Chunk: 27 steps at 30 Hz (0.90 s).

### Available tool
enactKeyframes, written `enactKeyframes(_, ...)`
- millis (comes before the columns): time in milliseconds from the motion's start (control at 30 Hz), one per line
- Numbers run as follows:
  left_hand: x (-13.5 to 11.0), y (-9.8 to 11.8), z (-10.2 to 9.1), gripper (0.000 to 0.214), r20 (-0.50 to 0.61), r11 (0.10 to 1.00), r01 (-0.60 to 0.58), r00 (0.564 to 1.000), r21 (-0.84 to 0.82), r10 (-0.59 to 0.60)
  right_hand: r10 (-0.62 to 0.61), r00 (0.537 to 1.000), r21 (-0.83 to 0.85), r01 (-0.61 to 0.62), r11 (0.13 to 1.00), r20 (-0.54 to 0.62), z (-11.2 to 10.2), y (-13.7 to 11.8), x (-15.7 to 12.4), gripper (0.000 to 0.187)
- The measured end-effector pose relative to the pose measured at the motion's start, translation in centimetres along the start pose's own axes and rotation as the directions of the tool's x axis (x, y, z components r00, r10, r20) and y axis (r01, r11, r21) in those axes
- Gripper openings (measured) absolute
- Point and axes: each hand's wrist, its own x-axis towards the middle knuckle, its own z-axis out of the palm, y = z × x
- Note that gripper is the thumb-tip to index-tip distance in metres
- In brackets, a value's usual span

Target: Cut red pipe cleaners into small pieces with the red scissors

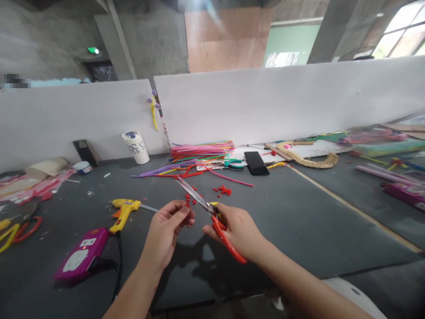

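Right fingers [229, 213] grip scissors [210, 208] pointing diagonally forward-left; left fingers [179, 217] pinch a red piece [188, 205]

I watched the right hand [241, 228] grip red-handled scissors [209, 206] above the counter [299, 235], near its front edge, while the left hand [168, 230] pinched a small red piece [188, 205]. Red snippets [225, 191] lay just beyond; toward the back edge sat heaped coloured stems [202, 151] and a black phone [256, 163].
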Motion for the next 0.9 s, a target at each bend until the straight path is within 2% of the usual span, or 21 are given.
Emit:
enactKeyframes(100, 0.1, 0.2, -0.2, 0.005, -0.019, 0.997, -0.054, 0.998, -0.049, 0.053, -0.030, 0.999, -0.078, 0.033, 0.996, 0.040, 0.3, -0.2, -0.6, 0.037)
enactKeyframes(267, 0.1, 0.2, -0.1, 0.004, -0.029, 0.990, -0.110, 0.994, -0.086, 0.108, -0.043, 0.997, -0.152, 0.052, 0.987, 0.065, 0.7, 0.0, -1.2, 0.035)
enactKeyframes(900, 0.1, 0.1, -0.2, 0.004, -0.034, 0.987, -0.131, 0.991, -0.091, 0.129, -0.038, 0.998, -0.218, 0.049, 0.975, 0.055, 1.1, 0.1, -1.4, 0.036)
